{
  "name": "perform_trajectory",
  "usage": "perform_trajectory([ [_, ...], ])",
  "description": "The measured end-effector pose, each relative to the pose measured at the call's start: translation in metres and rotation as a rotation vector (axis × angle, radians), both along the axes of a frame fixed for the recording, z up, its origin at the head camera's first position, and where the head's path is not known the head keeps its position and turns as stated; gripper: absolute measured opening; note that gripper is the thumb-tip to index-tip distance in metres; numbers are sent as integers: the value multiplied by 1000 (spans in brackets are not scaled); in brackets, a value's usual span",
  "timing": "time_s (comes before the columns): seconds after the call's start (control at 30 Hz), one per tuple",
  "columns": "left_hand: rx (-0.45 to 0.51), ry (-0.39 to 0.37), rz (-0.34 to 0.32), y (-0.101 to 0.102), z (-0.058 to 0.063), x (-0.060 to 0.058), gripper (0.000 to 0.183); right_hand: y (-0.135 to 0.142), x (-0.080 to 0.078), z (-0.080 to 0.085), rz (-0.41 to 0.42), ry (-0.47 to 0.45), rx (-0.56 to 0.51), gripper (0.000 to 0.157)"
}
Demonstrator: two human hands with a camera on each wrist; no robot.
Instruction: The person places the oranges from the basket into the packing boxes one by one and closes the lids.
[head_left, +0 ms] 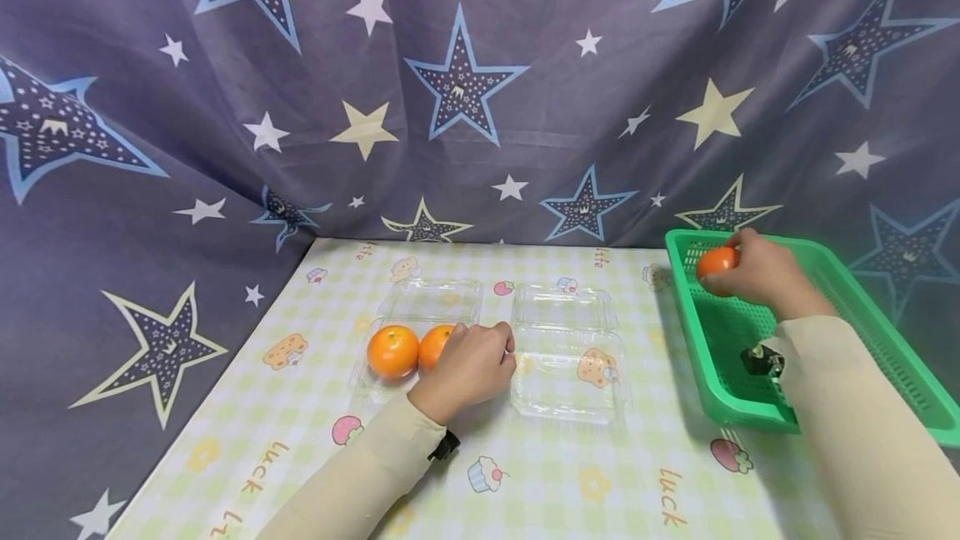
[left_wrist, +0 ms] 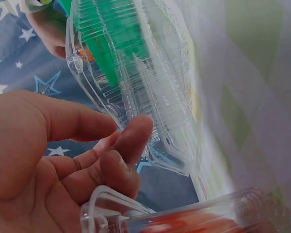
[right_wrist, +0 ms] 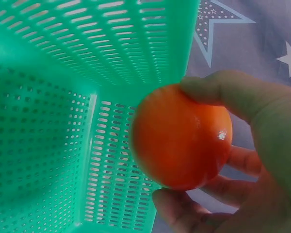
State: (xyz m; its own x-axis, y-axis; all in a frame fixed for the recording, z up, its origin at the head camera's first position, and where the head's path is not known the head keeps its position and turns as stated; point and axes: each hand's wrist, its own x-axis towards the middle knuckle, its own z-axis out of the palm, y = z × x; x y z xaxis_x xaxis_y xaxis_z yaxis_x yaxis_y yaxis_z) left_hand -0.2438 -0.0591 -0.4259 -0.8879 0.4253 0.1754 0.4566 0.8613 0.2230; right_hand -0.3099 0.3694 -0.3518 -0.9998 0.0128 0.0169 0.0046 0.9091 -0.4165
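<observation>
My right hand (head_left: 768, 273) grips an orange (right_wrist: 182, 138) between thumb and fingers, over the far left part of a green basket (head_left: 697, 340). In the right wrist view the fruit overlaps the basket's slotted wall. My left hand (head_left: 472, 361) rests between two clear plastic boxes, its fingers loosely curled around nothing in the left wrist view. Beside it, the left clear box (head_left: 363, 390) holds two oranges; one orange (head_left: 393, 352) shows whole, another orange (head_left: 433, 346) is partly hidden by my hand. The right clear box (head_left: 566, 386) has its lid folded back toward the curtain.
The boxes lie on a table with a checked, printed cloth (head_left: 592, 457). The basket stands at the table's right side, its rim raised above the cloth. A star-patterned curtain (head_left: 480, 157) hangs behind the table and along its left side.
</observation>
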Motion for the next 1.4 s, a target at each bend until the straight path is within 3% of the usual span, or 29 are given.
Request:
perform_trajectory([
  [0.53, -11, -3, 5, -2, -1, 1, 7, -4, 10, 7, -19, 93, -59, 86],
  [1.4, -28, 13, -6, -3, -2, 0, 8, -26, 54, 23, -146, 174, -197, 98],
])
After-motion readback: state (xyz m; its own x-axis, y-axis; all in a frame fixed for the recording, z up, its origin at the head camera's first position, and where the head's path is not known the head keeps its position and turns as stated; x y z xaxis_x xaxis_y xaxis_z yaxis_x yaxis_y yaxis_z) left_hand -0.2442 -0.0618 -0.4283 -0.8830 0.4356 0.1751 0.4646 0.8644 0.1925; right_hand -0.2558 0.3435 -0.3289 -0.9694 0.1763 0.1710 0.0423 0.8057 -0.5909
